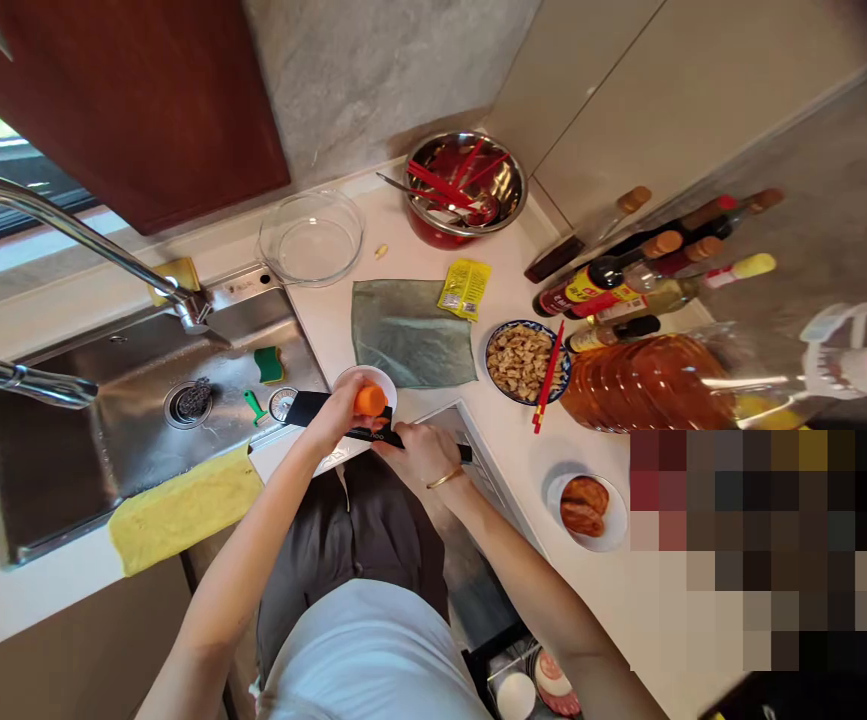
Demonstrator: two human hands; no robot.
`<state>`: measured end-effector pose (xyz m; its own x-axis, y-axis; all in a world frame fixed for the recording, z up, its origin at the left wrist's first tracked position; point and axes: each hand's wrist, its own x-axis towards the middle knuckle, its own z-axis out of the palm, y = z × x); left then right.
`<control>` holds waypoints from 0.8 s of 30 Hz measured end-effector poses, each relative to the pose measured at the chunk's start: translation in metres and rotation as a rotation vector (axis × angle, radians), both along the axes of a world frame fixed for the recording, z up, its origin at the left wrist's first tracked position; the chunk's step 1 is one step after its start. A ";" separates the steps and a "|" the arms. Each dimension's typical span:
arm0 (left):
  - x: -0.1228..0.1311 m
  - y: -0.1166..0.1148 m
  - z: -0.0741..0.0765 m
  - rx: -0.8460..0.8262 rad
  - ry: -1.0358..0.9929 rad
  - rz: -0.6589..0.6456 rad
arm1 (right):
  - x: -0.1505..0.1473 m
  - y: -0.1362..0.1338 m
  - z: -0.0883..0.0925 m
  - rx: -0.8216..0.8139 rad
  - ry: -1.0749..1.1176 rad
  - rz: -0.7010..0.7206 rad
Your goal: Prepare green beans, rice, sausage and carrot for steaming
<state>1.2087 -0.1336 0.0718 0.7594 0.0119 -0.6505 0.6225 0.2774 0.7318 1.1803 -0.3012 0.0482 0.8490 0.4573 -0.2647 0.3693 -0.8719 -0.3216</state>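
Note:
My left hand (337, 415) is closed around an orange carrot (370, 401), whose rounded end points up. My right hand (427, 456) grips a black knife (307, 408); its handle end sticks out past my fingers, and its wide dark blade runs left beneath my left hand. Where the blade meets the carrot is hidden by my fingers. Behind the carrot is a small white bowl (386, 379), partly covered by my hands. A pale greenish sheet (410, 335) lies on the counter beyond it, with a yellow packet (465, 289) on its corner.
The steel sink (140, 400) holds a sponge (269, 365) and a green peeler (255, 407). A yellow cloth (185, 510) hangs over its front edge. Around me stand a glass dish (311, 240), metal bowl (418, 225), meat bowl (519, 360), several bottles and a large oil jug (635, 380).

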 end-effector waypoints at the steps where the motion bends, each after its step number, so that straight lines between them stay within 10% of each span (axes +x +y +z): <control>1: -0.004 -0.003 0.001 -0.037 0.017 -0.015 | 0.002 0.000 0.001 0.004 0.004 -0.002; 11: 0.023 0.000 -0.040 0.103 0.059 0.149 | -0.012 -0.010 0.009 0.018 -0.028 0.080; 20: 0.010 0.044 0.018 -0.093 -0.196 0.398 | -0.025 -0.090 0.002 -0.025 -0.080 -0.185; 24: -0.010 0.050 0.021 -0.087 -0.214 0.411 | -0.001 -0.093 -0.003 -0.031 -0.128 -0.313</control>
